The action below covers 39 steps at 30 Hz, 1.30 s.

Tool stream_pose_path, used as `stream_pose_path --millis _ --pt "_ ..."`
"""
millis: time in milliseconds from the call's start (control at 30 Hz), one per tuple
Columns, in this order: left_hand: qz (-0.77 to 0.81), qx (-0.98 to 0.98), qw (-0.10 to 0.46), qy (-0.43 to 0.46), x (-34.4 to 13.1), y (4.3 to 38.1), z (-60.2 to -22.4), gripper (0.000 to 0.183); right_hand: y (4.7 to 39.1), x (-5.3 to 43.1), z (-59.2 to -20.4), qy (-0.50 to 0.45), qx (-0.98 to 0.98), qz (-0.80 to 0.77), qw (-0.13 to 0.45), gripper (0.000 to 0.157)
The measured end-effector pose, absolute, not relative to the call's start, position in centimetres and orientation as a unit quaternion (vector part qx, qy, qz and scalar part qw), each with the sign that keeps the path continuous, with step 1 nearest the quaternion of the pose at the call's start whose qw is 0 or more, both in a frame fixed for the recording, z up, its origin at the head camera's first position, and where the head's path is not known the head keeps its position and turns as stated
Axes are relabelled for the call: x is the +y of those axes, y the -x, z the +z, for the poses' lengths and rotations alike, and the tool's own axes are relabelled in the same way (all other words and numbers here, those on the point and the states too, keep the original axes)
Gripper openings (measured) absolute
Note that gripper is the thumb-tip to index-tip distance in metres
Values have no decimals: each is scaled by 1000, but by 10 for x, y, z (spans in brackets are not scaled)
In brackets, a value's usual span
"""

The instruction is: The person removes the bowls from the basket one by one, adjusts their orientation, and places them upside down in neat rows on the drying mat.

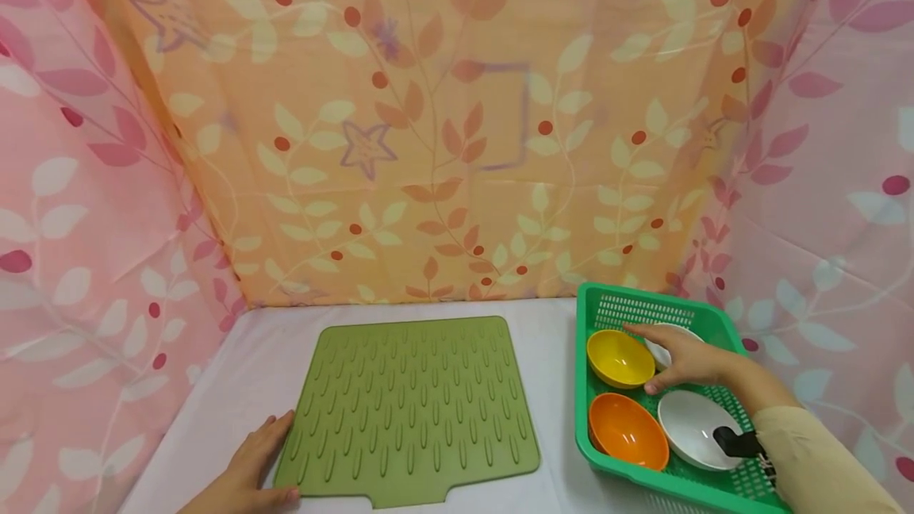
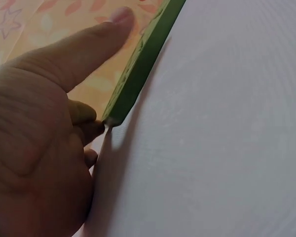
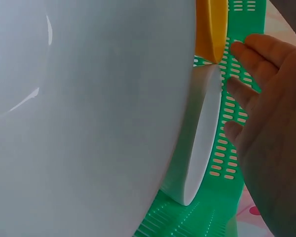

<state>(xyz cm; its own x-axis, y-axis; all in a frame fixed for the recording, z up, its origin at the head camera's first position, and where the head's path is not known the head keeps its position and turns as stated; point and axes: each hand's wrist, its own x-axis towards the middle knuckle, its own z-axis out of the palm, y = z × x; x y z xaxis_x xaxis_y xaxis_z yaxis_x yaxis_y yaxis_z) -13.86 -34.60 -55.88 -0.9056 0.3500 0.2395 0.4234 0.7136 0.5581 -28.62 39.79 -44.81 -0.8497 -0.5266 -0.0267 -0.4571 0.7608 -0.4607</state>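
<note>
Looks like an early stage, judging only by how everything lies. Reaches with the right hand (image 1: pixel 685 359) over the slotted green plastic basket (image 1: pixel 581 387), near the right edge of the white-covered counter (image 1: pixel 557 387), fingers parted and gripping nothing. Spans the right side of the yellow bowl (image 1: pixel 620 359) with index finger and thumb; cannot tell whether touching it. Covers part of the far white bowl (image 1: pixel 660 354), toward the basket's far right corner. Includes also the orange bowl (image 1: pixel 628 431) by the basket's near left corner and the near white bowl (image 1: pixel 689 427) just right of it. Makes four bowls in all, each inside the basket, none lifted, none set on the mat.

Rests the left hand (image 1: pixel 250 462) at the near left corner of the olive-green ridged mat (image 1: pixel 414 403), fingers along its left edge, thumb apart at the corner, seemingly steadying without a grip. Has the mat already flat, left of the basket and apart from it. Leaves, as far as can be judged, any gripping, lifting and placing of bowls undone; cannot exclude a finished filling of the basket instead.
</note>
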Motion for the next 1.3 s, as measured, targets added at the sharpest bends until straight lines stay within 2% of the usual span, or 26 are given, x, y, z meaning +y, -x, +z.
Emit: stream_pose_path --millis 400,567,867,1067,1300 --pt "-291 -933 79 199 -346 139 -563 101 291 393 -446 249 945 -192 94 110" --pt "-305 -931 64 191 -347 138 -562 99 294 390 -447 243 945 -189 105 112" --pt "-298 -931 71 198 -346 140 -562 98 293 391 -456 241 951 -167 96 114" --pt "-295 -928 88 210 -344 139 -562 99 296 389 -458 235 952 -177 88 107" --pt "-298 -932 67 193 -345 139 -562 100 299 385 -460 248 950 -172 86 111"
